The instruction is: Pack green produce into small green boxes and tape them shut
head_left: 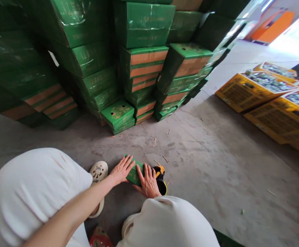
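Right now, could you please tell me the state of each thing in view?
Left hand, open on the box
Right hand, open on the box
Green cardboard box, apparently shut
Black-and-yellow tool, perhaps a tape dispenser, beside the right hand
Green cartons, stacked
Yellow crates, filled, contents unclear
Concrete floor, littered with scraps

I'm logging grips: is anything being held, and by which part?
Left hand and right hand lie palm-down on opposite sides of the green cardboard; whether they grip it cannot be told.
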`<state>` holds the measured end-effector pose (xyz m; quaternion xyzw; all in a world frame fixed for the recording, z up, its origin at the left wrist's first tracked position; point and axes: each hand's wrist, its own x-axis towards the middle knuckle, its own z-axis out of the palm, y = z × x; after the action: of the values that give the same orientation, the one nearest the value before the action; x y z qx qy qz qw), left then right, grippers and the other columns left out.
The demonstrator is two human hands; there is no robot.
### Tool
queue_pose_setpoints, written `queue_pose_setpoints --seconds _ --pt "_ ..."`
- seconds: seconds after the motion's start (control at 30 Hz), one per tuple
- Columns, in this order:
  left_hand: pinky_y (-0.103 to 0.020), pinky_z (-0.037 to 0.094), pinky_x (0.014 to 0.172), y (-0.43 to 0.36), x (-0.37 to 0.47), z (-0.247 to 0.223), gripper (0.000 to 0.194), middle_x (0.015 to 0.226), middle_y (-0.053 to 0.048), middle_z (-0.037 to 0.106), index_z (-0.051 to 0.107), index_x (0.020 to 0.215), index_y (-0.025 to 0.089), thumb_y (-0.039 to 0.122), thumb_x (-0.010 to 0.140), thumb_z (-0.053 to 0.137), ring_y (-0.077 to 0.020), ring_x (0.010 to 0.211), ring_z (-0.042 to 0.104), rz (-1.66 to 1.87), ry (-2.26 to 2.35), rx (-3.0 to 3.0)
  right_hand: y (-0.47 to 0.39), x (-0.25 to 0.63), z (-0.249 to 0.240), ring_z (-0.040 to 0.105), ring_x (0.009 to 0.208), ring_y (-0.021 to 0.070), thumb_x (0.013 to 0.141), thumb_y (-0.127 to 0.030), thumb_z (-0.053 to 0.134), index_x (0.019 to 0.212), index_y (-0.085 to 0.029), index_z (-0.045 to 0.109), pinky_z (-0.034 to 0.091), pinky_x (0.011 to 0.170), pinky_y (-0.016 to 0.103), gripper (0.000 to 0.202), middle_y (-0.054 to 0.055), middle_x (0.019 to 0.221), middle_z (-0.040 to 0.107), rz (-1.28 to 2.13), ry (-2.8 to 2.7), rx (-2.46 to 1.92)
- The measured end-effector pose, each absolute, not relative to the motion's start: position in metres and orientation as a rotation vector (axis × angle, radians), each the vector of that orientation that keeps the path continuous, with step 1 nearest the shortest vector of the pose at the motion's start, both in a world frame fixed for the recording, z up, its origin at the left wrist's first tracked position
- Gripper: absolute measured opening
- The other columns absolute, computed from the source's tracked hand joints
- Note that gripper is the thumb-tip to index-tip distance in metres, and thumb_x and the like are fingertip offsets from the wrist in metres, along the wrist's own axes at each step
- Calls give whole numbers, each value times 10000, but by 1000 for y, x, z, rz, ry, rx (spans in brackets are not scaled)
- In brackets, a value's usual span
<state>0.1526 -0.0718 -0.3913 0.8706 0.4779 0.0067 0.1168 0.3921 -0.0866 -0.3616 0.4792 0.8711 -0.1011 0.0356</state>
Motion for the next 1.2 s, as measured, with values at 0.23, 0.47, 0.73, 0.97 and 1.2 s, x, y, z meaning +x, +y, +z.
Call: queue_pose_setpoints --seconds 0.23,0.47,0.73,0.97,1.2 --pt "-625 135 1321 -70 151 -395 1238 1755 -266 98 147 1714 142 594 797 844 -430 1636 48 -7 1370 2557 -84 399 -368 311 1513 524 838 -593 787 1714 -292 253 209 1200 700 1069 236 1712 320 -345 2721 1452" --pt "-608 167 1311 -68 149 -388 1227 1747 -288 59 181 1701 111 553 785 867 -442 1630 14 0 1346 2550 -86 395 -366 273 1548 491 839 -619 780 1707 -276 290 159 1231 684 1054 238 1712 315 -313 2725 1491" --pt "-610 220 1293 -63 159 -381 1396 1741 -318 30 176 1703 134 454 620 997 -468 1625 23 -40 1427 2459 -84 394 -365 306 1520 516 842 -614 783 1696 -292 322 200 1205 690 1023 241 1689 355 -320 2701 1482" --pt "-642 168 1299 -57 171 -383 1485 1745 -310 107 127 1718 186 538 572 1004 -474 1625 45 -107 1434 2471 -86 402 -363 341 1490 503 884 -651 722 1702 -287 304 236 1196 670 988 244 1677 363 -277 2770 1482" --pt "-643 192 1295 -61 175 -396 1459 1740 -320 25 102 1709 140 576 622 971 -471 1620 2 35 1350 2536 -95 413 -366 326 1519 489 896 -594 733 1674 -242 377 231 1201 685 925 280 1661 368 -83 2839 1505"
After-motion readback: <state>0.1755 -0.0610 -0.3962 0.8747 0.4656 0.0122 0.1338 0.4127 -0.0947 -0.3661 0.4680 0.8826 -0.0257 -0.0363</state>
